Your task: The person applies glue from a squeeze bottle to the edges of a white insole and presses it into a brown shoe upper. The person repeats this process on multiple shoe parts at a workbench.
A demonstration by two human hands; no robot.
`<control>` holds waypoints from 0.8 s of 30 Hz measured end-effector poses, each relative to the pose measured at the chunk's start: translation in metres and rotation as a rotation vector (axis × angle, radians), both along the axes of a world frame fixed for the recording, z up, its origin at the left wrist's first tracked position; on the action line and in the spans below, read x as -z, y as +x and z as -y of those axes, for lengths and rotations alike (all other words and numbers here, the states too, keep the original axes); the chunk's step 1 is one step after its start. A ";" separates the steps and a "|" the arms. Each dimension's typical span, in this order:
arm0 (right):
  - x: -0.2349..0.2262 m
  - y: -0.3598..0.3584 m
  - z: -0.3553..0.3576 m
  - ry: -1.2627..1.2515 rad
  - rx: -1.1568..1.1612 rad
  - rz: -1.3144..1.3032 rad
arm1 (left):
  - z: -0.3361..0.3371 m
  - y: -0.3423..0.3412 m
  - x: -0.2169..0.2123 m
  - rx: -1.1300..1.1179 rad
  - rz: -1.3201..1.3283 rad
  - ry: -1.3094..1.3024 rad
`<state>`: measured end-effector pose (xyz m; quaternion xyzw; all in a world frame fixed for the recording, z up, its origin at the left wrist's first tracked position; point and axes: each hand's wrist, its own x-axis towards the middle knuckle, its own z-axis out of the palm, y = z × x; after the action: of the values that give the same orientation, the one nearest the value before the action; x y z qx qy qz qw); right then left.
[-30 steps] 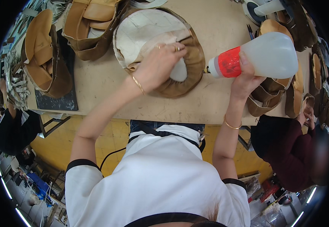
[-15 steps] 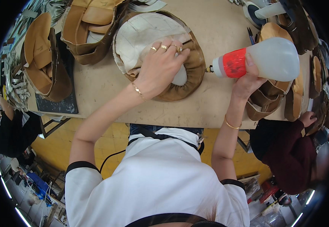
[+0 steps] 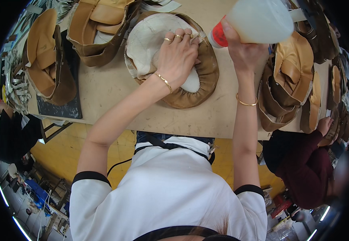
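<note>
A brown leather shoe upper (image 3: 209, 72) with gathered edges lies on the table before me, its off-white lining (image 3: 147, 38) turned up. My left hand (image 3: 177, 60) rests on it, fingers bent and pressed over the lining's edge near the middle. A pale oval sole-shaped patch (image 3: 191, 82) shows inside the gathered rim, just below those fingers. In my right hand (image 3: 244, 52) is a translucent squeeze bottle (image 3: 262, 22) with a red band, held tilted above the table. Its capped end points toward the upper's right edge; the tip itself cannot be made out.
Brown shoe uppers with tan insides stand at the left (image 3: 48, 60), back left (image 3: 102, 36) and right (image 3: 291, 76). A dark board (image 3: 64, 110) lies under the leftmost one. Pale strips (image 3: 16, 88) are heaped at the left edge. A person in a dark red sleeve (image 3: 307, 166) works at right.
My right hand has carried the bottle away from me and slightly left, tipping it. My left hand has shifted a little, still on the upper.
</note>
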<state>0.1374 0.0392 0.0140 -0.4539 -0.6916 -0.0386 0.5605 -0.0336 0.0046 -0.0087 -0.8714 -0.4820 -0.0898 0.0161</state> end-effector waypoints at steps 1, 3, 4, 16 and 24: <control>0.003 -0.003 -0.004 -0.015 -0.043 -0.046 | -0.001 0.000 -0.001 0.006 0.005 0.003; 0.009 -0.006 -0.010 -0.041 -0.091 -0.100 | -0.002 0.002 -0.002 0.013 -0.011 -0.017; 0.011 -0.007 -0.012 -0.051 -0.095 -0.109 | -0.003 0.002 -0.002 0.015 -0.009 -0.018; 0.019 0.003 -0.005 -0.308 -0.174 -0.328 | -0.008 0.005 -0.003 0.108 -0.093 -0.043; 0.008 0.007 0.019 -0.207 -0.122 -0.389 | 0.005 0.001 0.000 0.148 0.050 0.014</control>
<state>0.1441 0.0207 0.0057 -0.4649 -0.5970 0.1549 0.6352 -0.0323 -0.0008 -0.0083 -0.9019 -0.4160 -0.1160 0.0034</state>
